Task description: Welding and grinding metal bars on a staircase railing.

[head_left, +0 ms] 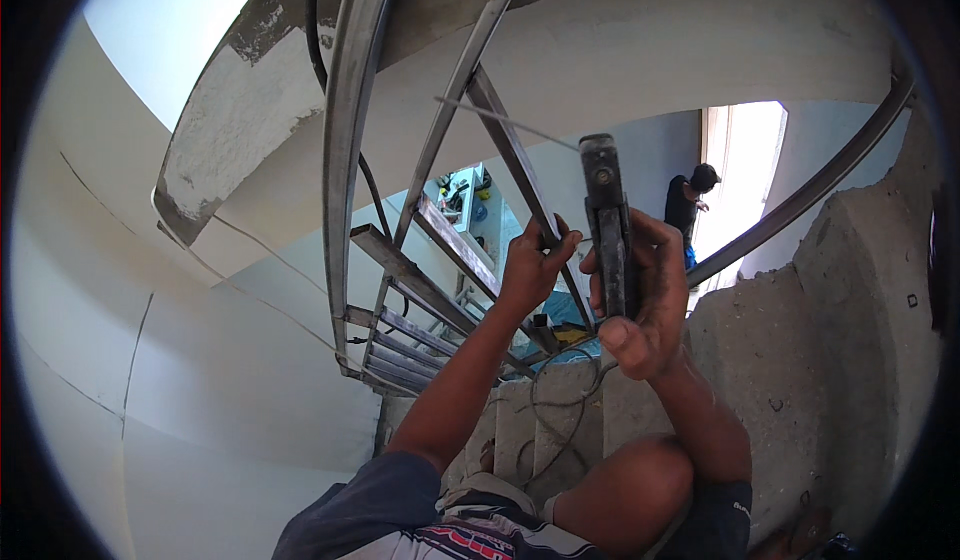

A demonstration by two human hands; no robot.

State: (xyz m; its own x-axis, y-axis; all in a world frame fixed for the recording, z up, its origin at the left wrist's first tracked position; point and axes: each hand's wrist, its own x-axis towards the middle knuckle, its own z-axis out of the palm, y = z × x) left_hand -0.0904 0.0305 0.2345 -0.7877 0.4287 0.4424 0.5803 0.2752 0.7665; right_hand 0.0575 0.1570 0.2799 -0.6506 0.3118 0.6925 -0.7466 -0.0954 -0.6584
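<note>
My right hand (655, 305) is closed around a black welding electrode holder (604, 185), raised upright in front of me. From its head a thin welding rod (510, 120) sticks out to the left, its tip appearing by a slanted bar of the metal railing (350, 140); whether it touches cannot be told. Just left of the holder, my left hand (535, 265) grips a flat steel bar (510, 155) of that railing, thumb and fingers on either side of it. The bar runs down from the slanted tube toward the stairs.
Concrete stairs (620, 400) descend below, with loose cable (545, 405) lying on them. A curved metal rail (800, 205) crosses at right. Another person (683, 210) in dark clothes stands on the lower level by a bright doorway. A plastered wall (200, 360) rises at left.
</note>
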